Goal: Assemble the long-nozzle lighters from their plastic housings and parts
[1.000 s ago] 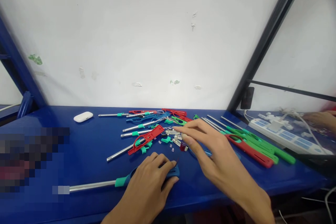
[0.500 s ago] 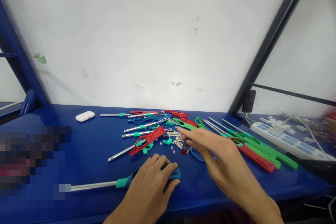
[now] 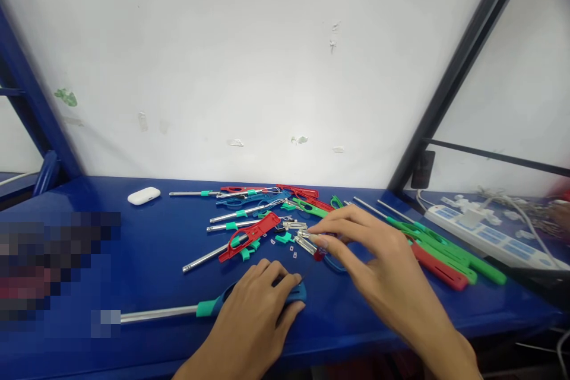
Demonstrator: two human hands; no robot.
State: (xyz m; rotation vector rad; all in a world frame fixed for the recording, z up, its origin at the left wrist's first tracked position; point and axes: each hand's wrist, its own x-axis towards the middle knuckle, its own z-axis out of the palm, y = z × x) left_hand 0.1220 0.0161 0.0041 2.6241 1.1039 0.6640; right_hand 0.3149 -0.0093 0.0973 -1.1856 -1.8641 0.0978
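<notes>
My left hand (image 3: 260, 303) lies closed over the blue handle (image 3: 297, 293) of a long lighter with a teal collar (image 3: 205, 309) and a metal tube (image 3: 154, 314) pointing left, pressing it to the blue table (image 3: 133, 249). My right hand (image 3: 371, 255) reaches into a heap of small parts, its thumb and fingertips pinched on a small clear piece with a red end (image 3: 317, 251). Just left of it lie a red lighter shell (image 3: 249, 236) and little teal and clear bits (image 3: 285, 238).
Several lighters in red, green and blue lie at the back centre (image 3: 262, 196) and to the right (image 3: 439, 249). A white earbud case (image 3: 143, 196) sits at the back left. A white power strip (image 3: 490, 234) with cables lies at the right, beside a black frame post (image 3: 445, 83).
My right hand has curled its fingers and closed on the small red-ended piece in the heap. My left hand has stayed on the blue lighter.
</notes>
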